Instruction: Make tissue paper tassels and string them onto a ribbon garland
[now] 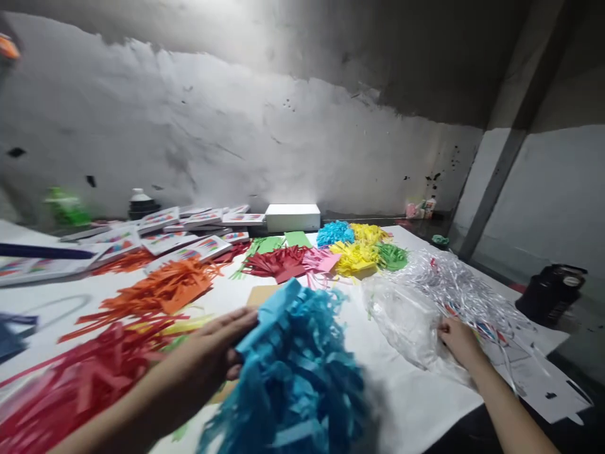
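My left hand (231, 340) grips the flat uncut edge of a blue fringed paper bundle (302, 366), whose cut strips hang down toward me. The thumb and fingers are closed on that edge. Over on the right, my right hand (457, 339) has its fingers pinched at the edge of a clear plastic bag (406, 321), which lies crumpled on the white sheet. Silvery-white ribbon strands (454, 284) are heaped just behind that hand. Under the blue bundle a brown card (259, 294) is partly covered.
Red (94, 378) and orange (174, 284) paper fringes spread at left. Behind stand stacked printed boxes (189, 249) and a white box (293, 217). Yellow fringes (354, 257) and other coloured ones lie mid-table. A black container (551, 293) stands at the right edge.
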A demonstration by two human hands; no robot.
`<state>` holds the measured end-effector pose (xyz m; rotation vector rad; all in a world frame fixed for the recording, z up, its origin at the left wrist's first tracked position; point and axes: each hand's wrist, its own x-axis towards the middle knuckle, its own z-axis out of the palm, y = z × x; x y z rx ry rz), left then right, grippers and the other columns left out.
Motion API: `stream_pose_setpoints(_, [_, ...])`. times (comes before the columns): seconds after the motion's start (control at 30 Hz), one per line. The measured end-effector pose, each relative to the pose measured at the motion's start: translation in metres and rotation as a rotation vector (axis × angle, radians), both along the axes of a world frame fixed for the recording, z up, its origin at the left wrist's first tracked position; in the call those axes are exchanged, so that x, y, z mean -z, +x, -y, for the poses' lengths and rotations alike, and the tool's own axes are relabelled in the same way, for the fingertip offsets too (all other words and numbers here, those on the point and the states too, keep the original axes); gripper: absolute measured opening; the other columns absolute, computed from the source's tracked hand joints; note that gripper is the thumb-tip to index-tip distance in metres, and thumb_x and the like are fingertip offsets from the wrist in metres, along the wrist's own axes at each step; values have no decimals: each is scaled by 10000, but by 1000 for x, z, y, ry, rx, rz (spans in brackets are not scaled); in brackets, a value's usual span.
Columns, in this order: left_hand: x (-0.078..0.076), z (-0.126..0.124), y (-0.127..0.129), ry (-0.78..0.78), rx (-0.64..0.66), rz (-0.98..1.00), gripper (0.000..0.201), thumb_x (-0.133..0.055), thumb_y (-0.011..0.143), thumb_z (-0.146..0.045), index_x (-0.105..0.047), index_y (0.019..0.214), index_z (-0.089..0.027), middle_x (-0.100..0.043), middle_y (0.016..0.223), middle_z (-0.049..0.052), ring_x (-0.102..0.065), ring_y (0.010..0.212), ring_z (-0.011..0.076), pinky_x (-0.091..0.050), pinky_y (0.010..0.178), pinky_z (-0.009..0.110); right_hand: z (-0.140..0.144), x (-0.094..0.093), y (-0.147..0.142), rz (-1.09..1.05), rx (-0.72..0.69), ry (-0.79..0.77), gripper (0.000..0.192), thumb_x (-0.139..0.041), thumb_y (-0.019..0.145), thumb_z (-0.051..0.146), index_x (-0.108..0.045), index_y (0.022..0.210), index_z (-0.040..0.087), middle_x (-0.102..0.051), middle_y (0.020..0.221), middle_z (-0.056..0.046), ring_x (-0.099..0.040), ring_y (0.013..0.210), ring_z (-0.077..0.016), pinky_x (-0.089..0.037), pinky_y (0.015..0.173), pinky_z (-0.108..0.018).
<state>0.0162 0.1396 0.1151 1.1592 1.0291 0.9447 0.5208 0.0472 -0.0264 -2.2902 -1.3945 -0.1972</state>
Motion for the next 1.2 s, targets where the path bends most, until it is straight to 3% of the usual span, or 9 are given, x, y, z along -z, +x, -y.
stream_pose_setpoints(0.1, [14,29,20,-168,157,184,419,-895,598,-467,-654,783,-178,-489,613,-83,-359,414,17,-360,403,149,18,-17,-4,15,59,71,111,-608,720,134,-714,738,165,-692,715,-72,-667,670,-221,-487,616,-314])
stream_pose_setpoints(0.2, [38,50,28,-136,130,197,451,-861,636,-513,-657,859,-179,-536,707,-67,-421,450,30,-404,428,166,40,-33,-65,112,59,268,281,-565,824,287,-730,1017,168,-714,1028,-148,-695,848,-291,-526,695,-387])
stream_pose_setpoints(0.27, [54,60,35,-123,106,189,457,-831,666,-537,-655,914,-196,-552,760,-65,-453,471,39,-431,453,179,50,-41,-140,235,-295,565,166,-599,877,289,-714,974,221,-720,930,-92,-690,793,-234,-541,711,-347])
stream_pose_setpoints(0.37, [76,73,46,-117,108,212,442,-779,726,-558,-652,981,-220,-586,788,-57,-501,510,60,-451,501,188,53,-49,-255,331,-805,584,349,-633,885,194,-627,1231,146,-715,995,-108,-676,930,-231,-548,814,-346])
stream_pose_setpoints(0.47, [90,85,53,-86,63,251,441,-759,764,-534,-662,1066,-227,-680,960,14,-639,779,145,-516,682,227,43,-51,-316,349,-868,651,219,-586,880,78,-669,1082,90,-716,890,-118,-670,831,-232,-537,777,-380])
stream_pose_setpoints(0.6, [103,93,50,-16,23,277,511,-795,742,-488,-658,1163,-232,-676,1197,83,-611,1131,262,-506,924,324,36,-47,-321,107,-859,711,171,-541,895,35,-661,964,136,-649,756,-55,-621,727,-180,-514,700,-324])
stream_pose_setpoints(0.8, [112,94,46,198,130,239,422,-744,810,-448,-661,1173,-250,-701,1148,77,-619,1096,274,-471,989,364,37,-41,-313,-254,-805,704,143,-583,895,102,-572,793,201,-596,769,-7,-587,761,-150,-491,682,-266])
stream_pose_setpoints(1.0, [103,91,41,394,128,16,289,-611,898,-493,-726,926,-229,-697,902,60,-624,862,242,-490,800,311,32,-51,-306,-710,-879,275,165,-596,935,255,-582,775,216,-633,812,15,-641,782,-140,-495,644,-218])
stream_pose_setpoints(1.2, [104,84,40,562,83,-167,272,-535,949,-432,-742,880,-271,-695,851,72,-635,843,257,-490,781,320,27,-52,-307,-69,-834,549,132,-480,955,108,-573,946,200,-643,814,-8,-611,735,-160,-489,722,-310])
